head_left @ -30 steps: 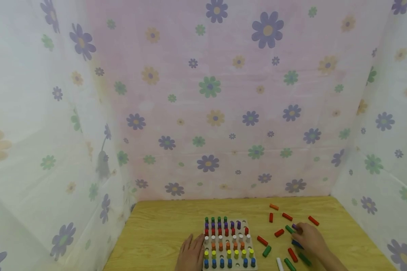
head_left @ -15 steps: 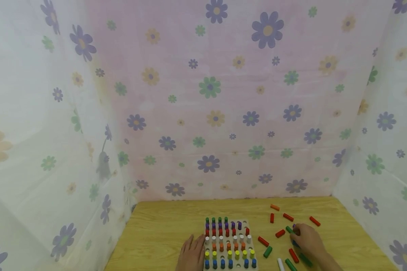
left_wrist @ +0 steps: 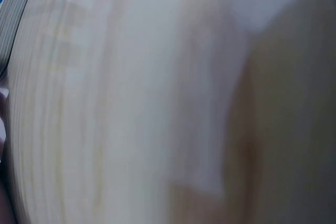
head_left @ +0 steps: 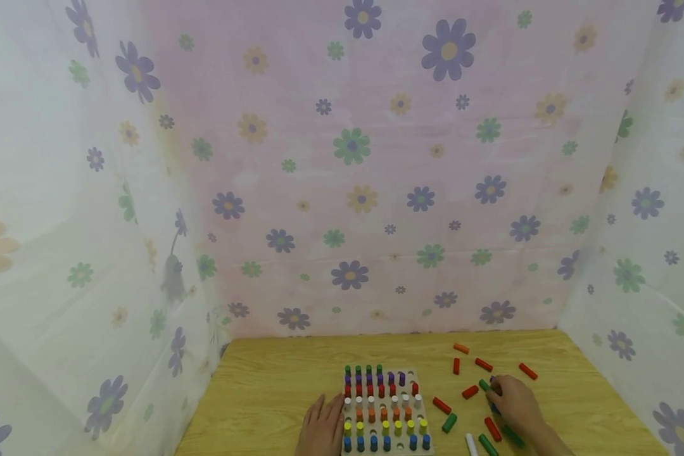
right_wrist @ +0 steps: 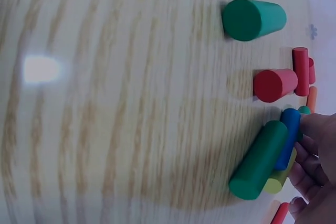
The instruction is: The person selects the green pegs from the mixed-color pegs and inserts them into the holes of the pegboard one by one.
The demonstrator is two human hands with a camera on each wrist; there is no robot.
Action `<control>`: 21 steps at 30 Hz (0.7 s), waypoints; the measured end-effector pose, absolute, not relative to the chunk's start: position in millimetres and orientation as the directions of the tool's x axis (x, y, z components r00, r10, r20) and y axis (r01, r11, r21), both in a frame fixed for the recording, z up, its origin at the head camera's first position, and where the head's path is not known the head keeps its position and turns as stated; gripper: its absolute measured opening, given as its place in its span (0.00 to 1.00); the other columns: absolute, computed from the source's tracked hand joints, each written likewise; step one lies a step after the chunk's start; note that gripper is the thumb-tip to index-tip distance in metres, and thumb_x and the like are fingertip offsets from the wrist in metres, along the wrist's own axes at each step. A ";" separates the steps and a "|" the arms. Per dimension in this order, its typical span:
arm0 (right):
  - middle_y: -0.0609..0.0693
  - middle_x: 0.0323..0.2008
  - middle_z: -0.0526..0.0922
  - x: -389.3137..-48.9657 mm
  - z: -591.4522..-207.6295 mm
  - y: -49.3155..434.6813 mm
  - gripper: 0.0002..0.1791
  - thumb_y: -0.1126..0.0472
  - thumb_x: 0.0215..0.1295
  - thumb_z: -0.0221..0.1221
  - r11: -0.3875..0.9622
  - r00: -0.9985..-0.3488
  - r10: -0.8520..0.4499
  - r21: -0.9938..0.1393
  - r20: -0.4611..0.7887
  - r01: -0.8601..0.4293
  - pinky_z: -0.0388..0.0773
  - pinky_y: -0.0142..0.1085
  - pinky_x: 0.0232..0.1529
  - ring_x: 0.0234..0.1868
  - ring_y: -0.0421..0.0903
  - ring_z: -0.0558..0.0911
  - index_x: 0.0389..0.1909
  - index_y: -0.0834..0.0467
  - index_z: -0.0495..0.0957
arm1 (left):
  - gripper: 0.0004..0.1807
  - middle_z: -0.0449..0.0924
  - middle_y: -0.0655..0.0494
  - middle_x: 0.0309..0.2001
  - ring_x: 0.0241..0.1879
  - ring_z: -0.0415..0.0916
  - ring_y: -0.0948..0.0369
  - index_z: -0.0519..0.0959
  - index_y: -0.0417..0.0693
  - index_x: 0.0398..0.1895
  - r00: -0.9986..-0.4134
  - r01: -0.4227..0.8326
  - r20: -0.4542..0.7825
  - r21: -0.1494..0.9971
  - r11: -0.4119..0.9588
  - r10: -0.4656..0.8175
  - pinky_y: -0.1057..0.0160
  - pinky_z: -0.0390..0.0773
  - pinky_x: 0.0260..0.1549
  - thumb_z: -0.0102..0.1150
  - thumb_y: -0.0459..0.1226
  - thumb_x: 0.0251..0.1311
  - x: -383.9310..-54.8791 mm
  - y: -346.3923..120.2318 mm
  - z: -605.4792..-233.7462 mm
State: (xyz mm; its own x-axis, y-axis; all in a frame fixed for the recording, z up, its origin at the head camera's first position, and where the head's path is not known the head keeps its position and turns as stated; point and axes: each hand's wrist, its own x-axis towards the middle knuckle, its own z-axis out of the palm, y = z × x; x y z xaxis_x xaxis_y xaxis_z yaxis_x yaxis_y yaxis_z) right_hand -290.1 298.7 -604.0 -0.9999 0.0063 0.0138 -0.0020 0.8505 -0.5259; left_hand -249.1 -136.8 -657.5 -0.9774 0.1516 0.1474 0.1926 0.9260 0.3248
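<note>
A wooden pegboard [head_left: 427, 415] stands on the table with rows of green, purple, red, white, orange, yellow and blue pegs. My left hand [head_left: 321, 426] lies with straight fingers along its left edge. Right of the board, my right hand [head_left: 517, 405] reaches down among loose pegs, fingers curled. A purple peg [head_left: 493, 379] peeks out at its fingertips; whether they pinch it is hidden. In the right wrist view, the thumb is at the end of a blue peg [right_wrist: 287, 140], with a green peg [right_wrist: 258, 161] and a yellow peg [right_wrist: 275, 183] close by.
Loose red pegs [head_left: 441, 405], green pegs [head_left: 488, 444], a white peg [head_left: 470, 444] and an orange peg [head_left: 461, 348] lie scattered on the wooden table [head_left: 262, 380]. Flowered cloth [head_left: 353, 209] hangs behind and at both sides. The left wrist view is mostly blurred.
My right hand has shifted slightly left over the pegs, covering most of the blue one. Less of the purple peg shows at its fingertips. The left hand stays put.
</note>
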 end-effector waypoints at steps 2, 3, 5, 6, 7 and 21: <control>0.47 0.27 0.79 -290.8 -604.9 299.8 0.05 0.65 0.65 0.64 0.847 -1.000 0.011 -0.532 0.004 0.007 0.78 0.38 0.27 0.28 0.43 0.76 0.34 0.64 0.82 | 0.24 0.78 0.55 0.66 0.71 0.65 0.43 0.74 0.55 0.71 -0.978 0.191 0.140 0.328 0.925 0.152 0.38 0.65 0.70 0.41 0.50 0.81 -249.4 -137.2 -657.6; 0.47 0.28 0.80 -291.5 -605.2 300.3 0.05 0.65 0.66 0.64 0.845 -1.000 0.020 -0.535 -0.003 0.018 0.78 0.38 0.28 0.29 0.43 0.77 0.35 0.64 0.82 | 0.24 0.78 0.55 0.66 0.71 0.65 0.43 0.74 0.55 0.71 -0.978 0.192 0.138 0.327 0.925 0.154 0.38 0.65 0.70 0.41 0.50 0.81 -249.4 -137.4 -657.6; 0.48 0.29 0.81 -291.0 -605.1 301.8 0.07 0.64 0.66 0.63 0.842 -1.000 0.023 -0.538 -0.004 0.022 0.80 0.38 0.29 0.29 0.43 0.78 0.37 0.65 0.83 | 0.25 0.78 0.55 0.66 0.71 0.65 0.43 0.74 0.54 0.72 -0.979 0.193 0.133 0.328 0.925 0.157 0.37 0.65 0.70 0.40 0.51 0.81 -250.0 -138.0 -658.0; 0.48 0.30 0.81 -290.9 -604.8 302.3 0.07 0.64 0.67 0.63 0.838 -1.000 0.029 -0.544 -0.007 0.028 0.81 0.39 0.29 0.30 0.43 0.78 0.38 0.66 0.83 | 0.25 0.78 0.55 0.66 0.71 0.65 0.42 0.74 0.54 0.71 -0.978 0.195 0.134 0.327 0.925 0.159 0.37 0.65 0.70 0.39 0.51 0.81 -250.2 -138.2 -657.4; 0.48 0.30 0.81 -290.0 -603.8 302.9 0.08 0.64 0.67 0.62 0.833 -0.999 0.030 -0.553 -0.009 0.031 0.81 0.39 0.29 0.30 0.43 0.78 0.38 0.66 0.83 | 0.25 0.77 0.55 0.66 0.71 0.65 0.42 0.74 0.54 0.72 -0.978 0.194 0.132 0.327 0.925 0.159 0.37 0.65 0.70 0.39 0.51 0.81 -250.4 -138.0 -657.7; 0.51 0.34 0.84 -281.5 -589.7 303.0 0.07 0.65 0.71 0.60 0.800 -0.991 0.004 -0.596 0.133 -0.077 0.84 0.39 0.34 0.35 0.46 0.82 0.41 0.67 0.81 | 0.24 0.77 0.57 0.66 0.71 0.64 0.44 0.74 0.55 0.71 -0.978 0.186 0.151 0.303 0.935 0.146 0.39 0.66 0.70 0.43 0.48 0.80 -249.0 -136.1 -657.0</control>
